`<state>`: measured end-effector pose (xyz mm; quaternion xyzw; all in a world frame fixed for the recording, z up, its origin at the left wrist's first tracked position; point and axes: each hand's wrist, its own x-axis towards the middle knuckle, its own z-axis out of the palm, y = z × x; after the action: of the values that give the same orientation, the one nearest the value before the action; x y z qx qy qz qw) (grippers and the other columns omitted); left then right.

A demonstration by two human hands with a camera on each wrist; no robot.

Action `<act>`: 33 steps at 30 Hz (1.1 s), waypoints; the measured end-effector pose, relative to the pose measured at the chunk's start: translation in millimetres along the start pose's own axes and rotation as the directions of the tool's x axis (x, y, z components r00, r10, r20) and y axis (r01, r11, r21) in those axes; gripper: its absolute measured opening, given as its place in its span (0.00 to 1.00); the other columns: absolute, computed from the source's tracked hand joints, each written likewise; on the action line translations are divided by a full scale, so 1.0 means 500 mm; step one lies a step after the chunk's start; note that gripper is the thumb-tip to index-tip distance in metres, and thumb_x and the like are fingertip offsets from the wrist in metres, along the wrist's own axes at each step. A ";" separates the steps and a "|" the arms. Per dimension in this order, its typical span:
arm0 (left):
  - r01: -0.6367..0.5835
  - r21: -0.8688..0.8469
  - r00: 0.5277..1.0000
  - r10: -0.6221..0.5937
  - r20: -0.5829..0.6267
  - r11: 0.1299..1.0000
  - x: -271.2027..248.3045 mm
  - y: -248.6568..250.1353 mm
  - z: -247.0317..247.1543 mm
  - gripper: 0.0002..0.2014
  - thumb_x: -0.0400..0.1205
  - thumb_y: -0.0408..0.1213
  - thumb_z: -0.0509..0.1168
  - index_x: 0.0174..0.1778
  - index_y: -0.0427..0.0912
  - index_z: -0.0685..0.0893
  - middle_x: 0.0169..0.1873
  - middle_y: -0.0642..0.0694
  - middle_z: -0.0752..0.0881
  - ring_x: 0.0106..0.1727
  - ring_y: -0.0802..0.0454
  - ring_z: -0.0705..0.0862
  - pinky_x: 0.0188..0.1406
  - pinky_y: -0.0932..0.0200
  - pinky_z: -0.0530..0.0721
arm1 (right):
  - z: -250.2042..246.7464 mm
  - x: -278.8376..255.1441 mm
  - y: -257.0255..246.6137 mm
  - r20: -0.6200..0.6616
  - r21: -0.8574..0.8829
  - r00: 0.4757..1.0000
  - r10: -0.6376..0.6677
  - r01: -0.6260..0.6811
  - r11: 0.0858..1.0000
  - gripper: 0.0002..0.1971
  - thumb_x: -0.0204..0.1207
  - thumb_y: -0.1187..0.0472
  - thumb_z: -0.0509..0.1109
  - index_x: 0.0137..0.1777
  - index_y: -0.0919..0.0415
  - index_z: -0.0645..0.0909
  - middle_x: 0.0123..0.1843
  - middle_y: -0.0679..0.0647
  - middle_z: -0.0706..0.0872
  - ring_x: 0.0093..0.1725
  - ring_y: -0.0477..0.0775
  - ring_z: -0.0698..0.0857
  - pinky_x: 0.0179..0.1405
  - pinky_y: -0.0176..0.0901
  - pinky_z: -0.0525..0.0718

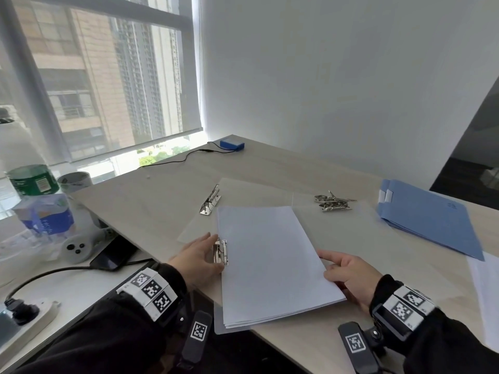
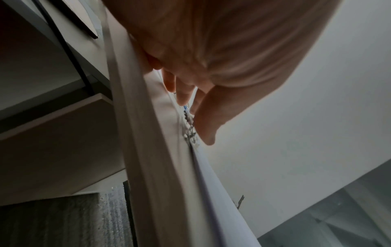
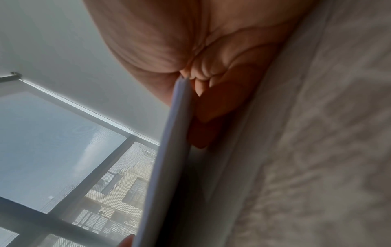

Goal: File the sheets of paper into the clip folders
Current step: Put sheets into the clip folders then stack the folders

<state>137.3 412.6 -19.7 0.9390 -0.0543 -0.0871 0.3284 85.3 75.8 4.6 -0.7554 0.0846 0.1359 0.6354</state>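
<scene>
A blue box (image 1: 232, 144) with a black cable (image 1: 175, 160) lies far beyond the fingers. Left of them stand a green-lidded jar (image 1: 31, 180), a roll of tape (image 1: 75, 181) and a water bottle (image 1: 44, 214); nearer, a black phone (image 1: 114, 253) and a power strip (image 1: 25, 322).

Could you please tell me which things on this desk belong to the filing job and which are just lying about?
Belonging to the job:
stack of paper sheets
clear clip folder
near metal clip
far metal clip
loose clips
blue folders

Just lying about:
blue box with cable
phone
tissue pack
green can
</scene>
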 end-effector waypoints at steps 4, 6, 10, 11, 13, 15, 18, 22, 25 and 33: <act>0.034 0.190 0.999 -0.037 0.010 0.981 -0.007 0.015 -0.005 0.43 0.76 0.55 0.67 0.84 0.59 0.52 0.84 0.61 0.54 0.85 0.55 0.49 0.84 0.45 0.48 | -0.001 0.004 0.004 -0.004 0.014 1.000 0.000 0.000 1.000 0.25 0.77 0.82 0.59 0.64 0.56 0.82 0.26 0.54 0.85 0.29 0.51 0.86 0.32 0.37 0.82; 0.041 0.229 0.999 -0.047 0.019 0.973 -0.010 0.024 -0.010 0.43 0.76 0.55 0.67 0.84 0.60 0.51 0.84 0.61 0.54 0.85 0.53 0.49 0.82 0.44 0.49 | 0.000 0.002 0.002 -0.007 0.017 1.000 0.001 0.000 1.000 0.25 0.76 0.82 0.60 0.63 0.56 0.83 0.30 0.61 0.82 0.34 0.58 0.84 0.34 0.40 0.81; 0.073 0.238 0.997 -0.073 -0.008 0.968 -0.004 0.033 -0.012 0.41 0.76 0.57 0.66 0.83 0.63 0.53 0.83 0.61 0.56 0.85 0.51 0.49 0.82 0.41 0.50 | 0.005 -0.002 -0.003 -0.024 0.030 1.000 0.019 -0.018 0.999 0.23 0.77 0.80 0.60 0.61 0.54 0.84 0.42 0.66 0.85 0.36 0.59 0.84 0.32 0.40 0.81; 0.075 0.217 0.997 -0.072 -0.020 0.973 -0.004 0.032 -0.009 0.39 0.76 0.57 0.65 0.83 0.63 0.54 0.83 0.61 0.57 0.85 0.51 0.49 0.83 0.42 0.50 | 0.006 -0.003 -0.004 -0.034 0.042 0.999 0.031 -0.030 0.999 0.22 0.78 0.78 0.60 0.58 0.52 0.84 0.41 0.63 0.89 0.34 0.57 0.86 0.31 0.40 0.82; 0.074 0.164 0.997 -0.068 -0.042 0.984 -0.006 0.024 -0.003 0.35 0.78 0.57 0.63 0.81 0.64 0.59 0.82 0.61 0.59 0.85 0.52 0.51 0.83 0.42 0.51 | 0.009 -0.009 -0.006 -0.053 0.071 0.998 0.036 -0.033 0.997 0.19 0.79 0.74 0.62 0.55 0.50 0.85 0.40 0.60 0.91 0.35 0.57 0.84 0.33 0.42 0.80; 0.088 0.127 0.994 -0.078 -0.077 0.988 -0.013 0.023 0.000 0.32 0.78 0.58 0.62 0.79 0.62 0.65 0.81 0.62 0.62 0.84 0.54 0.55 0.83 0.44 0.53 | 0.009 -0.016 -0.004 -0.064 0.125 0.997 0.035 -0.026 0.992 0.12 0.78 0.67 0.67 0.58 0.54 0.85 0.40 0.60 0.91 0.35 0.57 0.82 0.32 0.43 0.78; 0.106 -0.034 0.985 -0.110 -0.134 0.994 -0.028 0.042 -0.003 0.29 0.79 0.50 0.67 0.77 0.54 0.72 0.77 0.54 0.74 0.78 0.50 0.70 0.80 0.52 0.64 | 0.000 -0.030 0.002 -0.143 0.204 0.989 0.036 -0.006 0.979 0.13 0.76 0.64 0.71 0.60 0.60 0.83 0.35 0.60 0.87 0.26 0.52 0.80 0.23 0.39 0.75; -0.030 -0.218 0.962 -0.031 -0.272 0.976 -0.063 0.101 -0.010 0.18 0.79 0.41 0.69 0.66 0.52 0.83 0.65 0.49 0.84 0.66 0.51 0.80 0.66 0.56 0.74 | -0.033 -0.071 0.014 -0.215 0.244 0.976 0.023 0.031 0.969 0.11 0.79 0.67 0.65 0.58 0.62 0.84 0.31 0.57 0.79 0.19 0.49 0.72 0.17 0.33 0.65; -0.182 -0.321 0.970 0.115 -0.216 0.930 -0.098 0.191 0.012 0.12 0.80 0.39 0.67 0.57 0.57 0.86 0.50 0.57 0.87 0.53 0.57 0.83 0.53 0.61 0.76 | -0.082 -0.119 0.024 -0.261 0.241 0.965 0.013 0.052 0.969 0.10 0.80 0.65 0.65 0.56 0.60 0.85 0.31 0.56 0.80 0.21 0.49 0.71 0.18 0.34 0.64; -0.303 -0.519 0.904 0.414 0.110 0.799 -0.155 0.465 0.227 0.10 0.82 0.33 0.65 0.51 0.52 0.89 0.46 0.57 0.92 0.43 0.71 0.86 0.40 0.77 0.77 | -0.285 -0.312 0.100 -0.627 0.109 0.779 -0.006 0.095 0.989 0.11 0.78 0.66 0.64 0.49 0.60 0.89 0.33 0.55 0.82 0.26 0.50 0.72 0.21 0.36 0.67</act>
<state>28.2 175.1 48.3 0.7815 -0.2436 -0.1362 0.5579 -63.7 -80.4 28.6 -0.7151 0.2788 -0.1451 0.6244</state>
